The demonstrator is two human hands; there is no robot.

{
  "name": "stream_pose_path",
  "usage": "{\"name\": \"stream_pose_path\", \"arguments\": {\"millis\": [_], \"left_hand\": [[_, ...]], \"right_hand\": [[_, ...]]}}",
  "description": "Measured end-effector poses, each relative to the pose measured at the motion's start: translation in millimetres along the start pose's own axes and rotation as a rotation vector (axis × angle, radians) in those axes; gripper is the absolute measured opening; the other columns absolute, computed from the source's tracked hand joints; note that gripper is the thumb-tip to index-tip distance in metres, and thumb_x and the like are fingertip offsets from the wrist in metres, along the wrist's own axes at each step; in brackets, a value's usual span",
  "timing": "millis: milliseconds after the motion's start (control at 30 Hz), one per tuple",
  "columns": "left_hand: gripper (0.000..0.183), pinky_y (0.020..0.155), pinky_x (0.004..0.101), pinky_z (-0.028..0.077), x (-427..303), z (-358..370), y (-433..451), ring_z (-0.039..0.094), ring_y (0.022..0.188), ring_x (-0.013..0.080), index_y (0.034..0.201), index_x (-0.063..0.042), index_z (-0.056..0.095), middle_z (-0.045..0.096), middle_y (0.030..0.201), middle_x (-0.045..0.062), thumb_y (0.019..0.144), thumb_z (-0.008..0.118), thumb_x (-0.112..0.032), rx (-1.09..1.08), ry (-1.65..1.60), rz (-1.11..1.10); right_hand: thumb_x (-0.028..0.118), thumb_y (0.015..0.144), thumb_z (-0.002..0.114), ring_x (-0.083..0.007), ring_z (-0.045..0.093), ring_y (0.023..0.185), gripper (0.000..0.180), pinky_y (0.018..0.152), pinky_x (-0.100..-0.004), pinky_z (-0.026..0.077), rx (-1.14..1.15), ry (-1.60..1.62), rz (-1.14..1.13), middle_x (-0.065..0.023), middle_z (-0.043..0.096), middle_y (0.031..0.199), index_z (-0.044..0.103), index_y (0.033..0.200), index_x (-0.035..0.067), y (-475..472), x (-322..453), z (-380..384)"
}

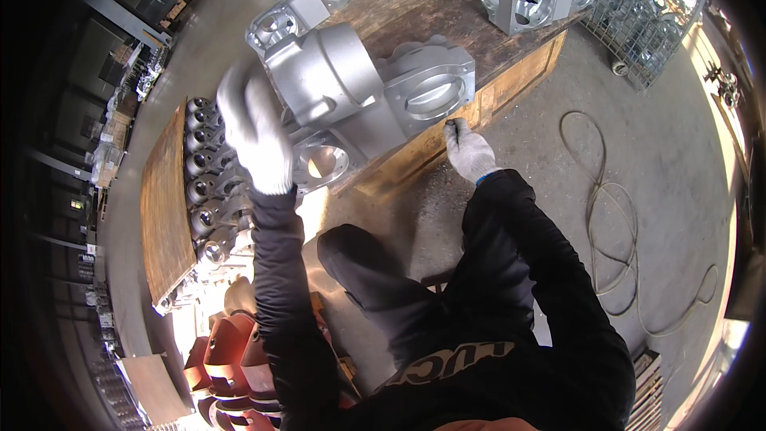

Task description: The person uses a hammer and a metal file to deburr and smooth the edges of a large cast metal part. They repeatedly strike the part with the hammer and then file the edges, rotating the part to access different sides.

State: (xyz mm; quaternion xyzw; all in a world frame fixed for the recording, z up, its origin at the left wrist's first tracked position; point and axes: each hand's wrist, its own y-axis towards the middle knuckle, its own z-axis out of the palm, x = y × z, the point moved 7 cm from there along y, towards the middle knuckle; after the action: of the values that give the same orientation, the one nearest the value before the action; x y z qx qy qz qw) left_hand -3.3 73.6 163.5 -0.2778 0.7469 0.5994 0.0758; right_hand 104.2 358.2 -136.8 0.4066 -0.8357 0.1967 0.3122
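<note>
A large silver metal casting (326,81) with a cylindrical housing stands before me on a wooden workbench. Its side flange (440,96) has a round bored opening, and another bored opening (326,161) lies at the near left. My left hand (257,137), in a white knit glove, is blurred by motion beside the cylinder, fingers apart, with nothing seen in it. Just below the side flange, at the bench's front edge, is my gloved right hand (470,152) with its fingers curled. Something dark shows at its fingertips; whether it is a held piece or shadow is unclear.
Several similar castings (526,0) stand along the wooden bench (413,6). Rows of smaller castings (203,161) sit at left, beside a wooden board (164,209). Red-brown parts (230,344) lie lower left. A wire cage (643,36) and a looped hose (592,209) are at right.
</note>
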Motion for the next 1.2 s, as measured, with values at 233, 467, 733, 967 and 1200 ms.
{"name": "stream_pose_path", "arguments": {"millis": [233,467,733,967,1200], "left_hand": [[0.021,0.086,0.0432,0.056,-23,65,44,0.071,0.093,0.0359,0.099,-0.006,0.078,0.074,0.096,0.016,0.095,0.072,-0.026,0.231,0.160,0.108],[0.016,0.082,0.0428,0.055,-22,60,34,0.071,0.088,0.0346,0.095,-0.006,0.076,0.073,0.093,0.014,0.094,0.072,-0.021,0.140,0.040,0.154],[0.017,0.085,0.0439,0.054,-24,58,34,0.069,0.088,0.0358,0.097,-0.006,0.076,0.071,0.092,0.013,0.095,0.071,-0.022,0.074,0.056,0.240],[0.026,0.091,0.0422,0.056,-13,60,38,0.072,0.098,0.0366,0.107,-0.006,0.078,0.074,0.103,0.016,0.097,0.070,-0.029,0.158,0.088,0.179],[0.019,0.088,0.0399,0.057,-13,58,38,0.073,0.094,0.0360,0.106,0.000,0.076,0.074,0.100,0.018,0.096,0.071,-0.016,0.170,0.031,0.225]], "right_hand": [[0.044,0.108,0.046,-0.0470,0.071,0.098,0.044,0.089,-0.0572,0.054,-0.192,-0.017,-0.028,-0.0284,0.074,0.099,0.067,0.111,0.005,-2,12,15],[0.045,0.106,0.050,-0.0512,0.067,0.110,0.051,0.100,-0.0571,0.051,-0.175,0.139,0.117,-0.0330,0.072,0.108,0.070,0.113,-0.002,-3,40,35],[0.039,0.103,0.058,-0.0431,0.073,0.082,0.047,0.082,-0.0469,0.057,0.027,0.327,-0.098,-0.0241,0.073,0.079,0.073,0.090,-0.004,-15,111,1],[0.042,0.097,0.077,-0.0145,0.064,0.053,0.047,0.048,-0.0268,0.054,0.211,0.408,-0.087,-0.0105,0.072,0.080,0.074,0.110,-0.003,24,109,-92],[0.045,0.095,0.079,-0.0157,0.070,0.060,0.049,0.057,-0.0289,0.059,0.224,0.449,0.029,-0.0077,0.070,0.075,0.077,0.099,-0.004,33,39,-141]]}}
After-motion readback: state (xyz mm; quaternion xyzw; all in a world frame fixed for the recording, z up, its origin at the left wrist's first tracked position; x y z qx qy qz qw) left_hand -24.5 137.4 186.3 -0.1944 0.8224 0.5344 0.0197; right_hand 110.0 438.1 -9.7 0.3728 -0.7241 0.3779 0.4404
